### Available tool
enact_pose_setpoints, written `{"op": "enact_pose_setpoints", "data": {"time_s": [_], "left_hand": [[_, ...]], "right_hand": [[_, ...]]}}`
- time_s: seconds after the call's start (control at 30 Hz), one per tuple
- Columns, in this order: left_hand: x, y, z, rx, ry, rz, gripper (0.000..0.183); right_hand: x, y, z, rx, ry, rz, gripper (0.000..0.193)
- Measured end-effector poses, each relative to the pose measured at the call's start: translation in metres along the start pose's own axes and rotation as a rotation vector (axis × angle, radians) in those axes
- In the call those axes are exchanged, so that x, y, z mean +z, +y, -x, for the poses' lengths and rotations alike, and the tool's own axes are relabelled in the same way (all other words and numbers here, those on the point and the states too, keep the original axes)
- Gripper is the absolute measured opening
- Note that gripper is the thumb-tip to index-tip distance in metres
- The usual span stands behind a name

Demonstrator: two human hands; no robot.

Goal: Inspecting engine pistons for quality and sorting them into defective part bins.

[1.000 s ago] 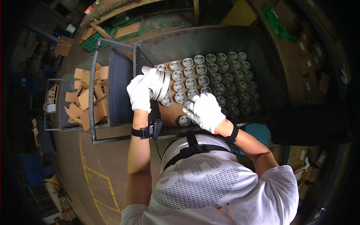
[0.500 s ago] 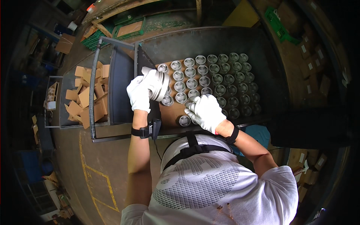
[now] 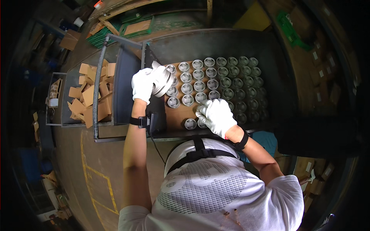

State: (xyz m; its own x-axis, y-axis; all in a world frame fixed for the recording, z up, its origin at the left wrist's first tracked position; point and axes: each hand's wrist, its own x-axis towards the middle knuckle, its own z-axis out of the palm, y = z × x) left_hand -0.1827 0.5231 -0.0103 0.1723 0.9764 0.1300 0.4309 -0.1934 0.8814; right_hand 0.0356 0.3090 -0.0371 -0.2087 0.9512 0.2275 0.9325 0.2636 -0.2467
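Observation:
In my white-gloved left hand (image 3: pixel 142 85) is a silvery metal piston (image 3: pixel 163 82), tilted, with grooves around its side. It is held up over the left end of the rows, its crown facing me sideways. My right hand (image 3: pixel 218 116), also gloved in white, is over the near side of the rows. Its fingers are curled together, and what they hold, if anything, is hidden beneath them. Several more pistons (image 3: pixel 199 86) stand in rows on a brown cardboard sheet (image 3: pixel 178 114) inside a dark metal cart (image 3: pixel 246 36). A single piston (image 3: pixel 190 124) sits nearer to me, left of my right hand.
A dark upright panel (image 3: pixel 127 81) with a tubular frame (image 3: pixel 99 88) bounds the cart's left end. Beyond it a bin holds folded cardboard pieces (image 3: pixel 86 96). Green crates (image 3: pixel 102 36) lie at the far left, and a green crate (image 3: pixel 291 30) and boxes at the right.
My left hand has tipped the piston a little and my left forearm has swung left. My right hand has shifted slightly right and nearer to me. The view has moved slightly.

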Motion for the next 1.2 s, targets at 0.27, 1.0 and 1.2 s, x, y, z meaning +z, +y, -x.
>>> {"op": "enact_pose_setpoints", "data": {"time_s": [0.27, 1.0, 1.2], "left_hand": [[-0.004, -0.011, -0.01, -0.006, 0.005, -0.08, 0.046], [-0.017, -0.047, -0.003, 0.113, -0.064, 0.032, 0.012], [-0.018, -0.055, 0.001, 0.042, -0.061, 0.211, 0.013]], "right_hand": [[0.008, 0.005, 0.01, -0.003, 0.112, 0.051, 0.021], [0.006, 0.007, 0.014, 0.013, -0.004, 0.089, 0.023], [0.012, 0.011, 0.016, 0.006, 0.007, 0.074, 0.023]]}}
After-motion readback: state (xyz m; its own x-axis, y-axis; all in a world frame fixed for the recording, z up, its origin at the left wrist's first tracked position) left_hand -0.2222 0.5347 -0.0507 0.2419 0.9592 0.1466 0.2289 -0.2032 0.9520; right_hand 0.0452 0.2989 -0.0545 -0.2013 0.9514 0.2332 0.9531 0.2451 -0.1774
